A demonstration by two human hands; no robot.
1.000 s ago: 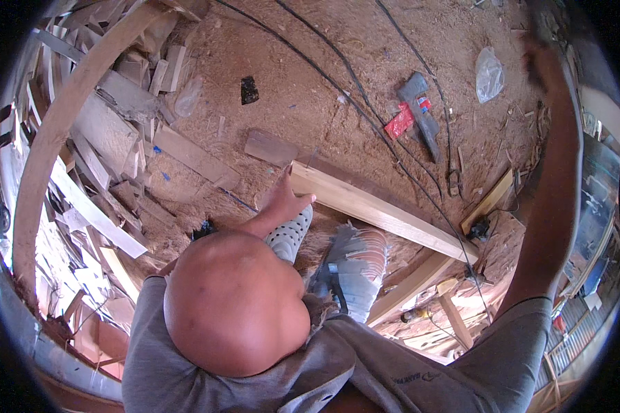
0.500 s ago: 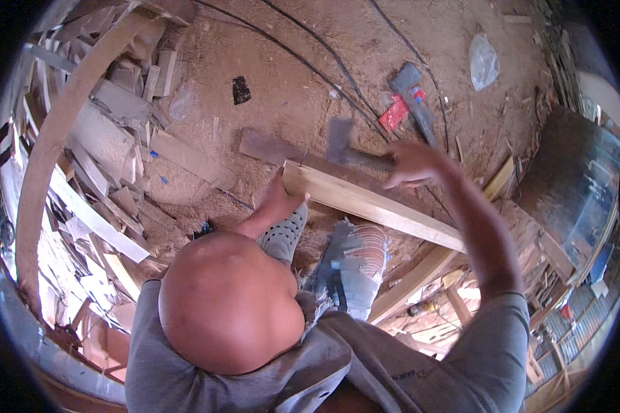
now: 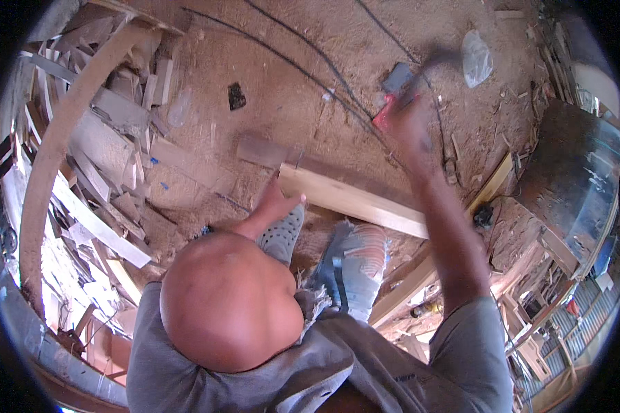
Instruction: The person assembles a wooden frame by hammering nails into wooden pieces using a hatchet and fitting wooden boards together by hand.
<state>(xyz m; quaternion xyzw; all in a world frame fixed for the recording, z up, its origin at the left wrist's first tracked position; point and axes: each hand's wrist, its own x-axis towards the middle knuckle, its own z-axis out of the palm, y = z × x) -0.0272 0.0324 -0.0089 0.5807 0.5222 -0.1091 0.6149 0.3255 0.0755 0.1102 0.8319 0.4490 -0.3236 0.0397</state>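
Observation:
A pale wooden beam (image 3: 355, 199) slants across in front of my knees, its left end by my left hand (image 3: 277, 203). That hand grips the end, its thumb on the near side. A thin nail (image 3: 299, 158) stands at the beam's far edge, close to this end. Beyond the beam lies a darker board (image 3: 262, 150), partly hidden by it. My right hand (image 3: 413, 127) is raised to the right, smeared by motion and closed on a hammer (image 3: 439, 58). The hammer's head is blurred, and most of its handle is hidden by the hand.
On the floor beneath my right hand lie a dark-headed tool (image 3: 397, 77) and a red packet (image 3: 384, 113). Black cables (image 3: 303, 51) cross the dirt. Scrap wood (image 3: 107, 144) is heaped at the left. A dark metal sheet (image 3: 565, 158) and a clear plastic bag (image 3: 477, 60) lie right.
My right hand has swung the hammer from above the beam up and away to the far right. My left hand keeps its grip on the beam's end.

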